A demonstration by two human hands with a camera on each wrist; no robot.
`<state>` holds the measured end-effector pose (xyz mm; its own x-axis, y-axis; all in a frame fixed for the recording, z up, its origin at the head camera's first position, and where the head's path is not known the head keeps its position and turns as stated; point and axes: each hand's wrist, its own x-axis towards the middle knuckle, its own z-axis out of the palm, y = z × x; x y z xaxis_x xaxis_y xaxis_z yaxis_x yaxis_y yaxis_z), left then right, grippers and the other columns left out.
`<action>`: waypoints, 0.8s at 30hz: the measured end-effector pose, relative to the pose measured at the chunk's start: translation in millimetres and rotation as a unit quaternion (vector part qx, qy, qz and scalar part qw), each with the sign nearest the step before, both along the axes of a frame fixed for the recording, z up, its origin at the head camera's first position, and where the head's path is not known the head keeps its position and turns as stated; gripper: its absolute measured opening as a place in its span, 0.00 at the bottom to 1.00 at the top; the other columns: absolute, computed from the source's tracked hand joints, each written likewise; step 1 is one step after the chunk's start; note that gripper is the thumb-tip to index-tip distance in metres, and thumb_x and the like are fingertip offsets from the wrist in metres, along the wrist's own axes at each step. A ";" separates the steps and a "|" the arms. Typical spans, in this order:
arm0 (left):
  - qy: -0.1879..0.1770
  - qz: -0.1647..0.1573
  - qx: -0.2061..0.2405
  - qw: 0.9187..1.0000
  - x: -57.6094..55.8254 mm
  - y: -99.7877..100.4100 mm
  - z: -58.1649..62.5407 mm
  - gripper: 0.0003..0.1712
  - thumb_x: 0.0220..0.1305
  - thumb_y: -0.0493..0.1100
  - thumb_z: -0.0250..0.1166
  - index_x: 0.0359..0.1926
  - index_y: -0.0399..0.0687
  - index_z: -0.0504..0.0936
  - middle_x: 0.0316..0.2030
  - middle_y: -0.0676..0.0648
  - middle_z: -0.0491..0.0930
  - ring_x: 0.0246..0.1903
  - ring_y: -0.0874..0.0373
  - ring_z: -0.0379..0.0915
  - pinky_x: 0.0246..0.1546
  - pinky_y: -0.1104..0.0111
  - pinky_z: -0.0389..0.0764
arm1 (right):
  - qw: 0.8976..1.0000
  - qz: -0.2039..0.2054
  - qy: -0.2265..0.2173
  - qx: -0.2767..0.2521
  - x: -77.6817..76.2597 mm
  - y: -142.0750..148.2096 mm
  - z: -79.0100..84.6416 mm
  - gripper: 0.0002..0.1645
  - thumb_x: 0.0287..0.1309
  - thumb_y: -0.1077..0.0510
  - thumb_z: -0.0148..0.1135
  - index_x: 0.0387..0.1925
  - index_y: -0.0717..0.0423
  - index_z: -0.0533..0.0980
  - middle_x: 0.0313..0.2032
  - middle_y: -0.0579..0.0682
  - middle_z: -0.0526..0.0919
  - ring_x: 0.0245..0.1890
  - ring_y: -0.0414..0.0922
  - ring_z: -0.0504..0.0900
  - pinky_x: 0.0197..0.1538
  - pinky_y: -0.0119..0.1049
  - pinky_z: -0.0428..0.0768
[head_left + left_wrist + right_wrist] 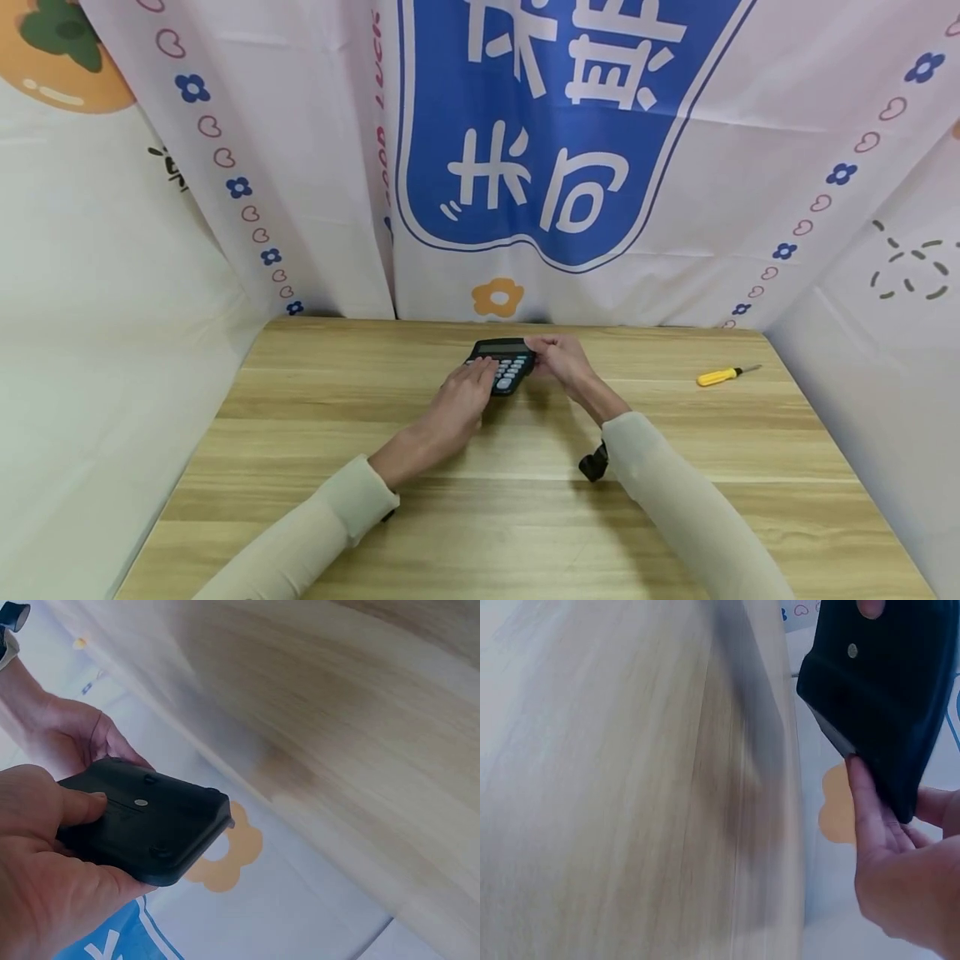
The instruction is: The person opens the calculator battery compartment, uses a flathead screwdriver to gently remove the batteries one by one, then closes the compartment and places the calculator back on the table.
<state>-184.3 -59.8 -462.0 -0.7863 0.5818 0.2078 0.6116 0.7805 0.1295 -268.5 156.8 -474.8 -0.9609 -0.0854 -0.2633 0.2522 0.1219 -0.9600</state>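
Observation:
Both hands hold a black calculator (512,367) with light keys and a grey display, raised over the far part of the table. My left hand (462,398) grips its left side, fingers across the keys and thumb on the back. At the right edge near the display, my right hand (562,362) pinches the case between thumb and fingers. In the left wrist view the dark underside of the calculator (150,817) shows, with a small round silver spot. The right wrist view also shows its back, the right fingers (870,814) at its edge.
A screwdriver (717,377) with a yellow handle lies on the right of the wooden table (315,433). A printed white cloth (330,167) hangs right behind the table's far edge. More white cloth stands at both sides.

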 end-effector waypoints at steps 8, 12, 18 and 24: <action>-0.027 0.013 0.117 0.993 -3.0 0.9 6.1 0.31 0.67 0.19 0.62 0.70 0.26 0.71 0.67 0.27 0.75 0.68 0.37 0.75 0.68 0.53 0.76 | 0.997 -0.023 0.042 -0.060 -1.2 -2.3 2.1 0.24 0.79 0.55 0.60 0.62 0.73 0.79 0.58 0.68 0.84 0.43 0.41 0.90 0.48 0.32 0.88; -0.053 0.024 0.159 0.986 -2.9 0.6 10.6 0.31 0.68 0.18 0.58 0.71 0.28 0.70 0.67 0.26 0.75 0.67 0.36 0.75 0.66 0.53 0.79 | 0.993 -0.021 0.071 -0.092 -1.9 -3.4 2.5 0.27 0.79 0.53 0.60 0.63 0.74 0.77 0.60 0.68 0.83 0.46 0.42 0.90 0.53 0.35 0.87; -0.105 0.040 0.221 0.969 -3.4 -1.9 17.4 0.31 0.69 0.19 0.59 0.71 0.27 0.71 0.63 0.26 0.78 0.61 0.36 0.80 0.58 0.54 0.85 | 0.985 0.013 0.114 -0.126 -1.6 -3.2 -0.2 0.31 0.81 0.49 0.56 0.65 0.75 0.76 0.65 0.71 0.78 0.56 0.47 0.88 0.59 0.36 0.85; -0.158 0.039 0.286 0.944 -7.2 -5.4 23.1 0.21 0.75 0.26 0.59 0.67 0.28 0.76 0.56 0.30 0.84 0.43 0.46 0.86 0.43 0.62 0.89 | 0.973 0.049 0.134 -0.182 -4.0 -2.4 -8.9 0.34 0.84 0.48 0.51 0.67 0.77 0.72 0.68 0.74 0.74 0.68 0.58 0.79 0.63 0.38 0.83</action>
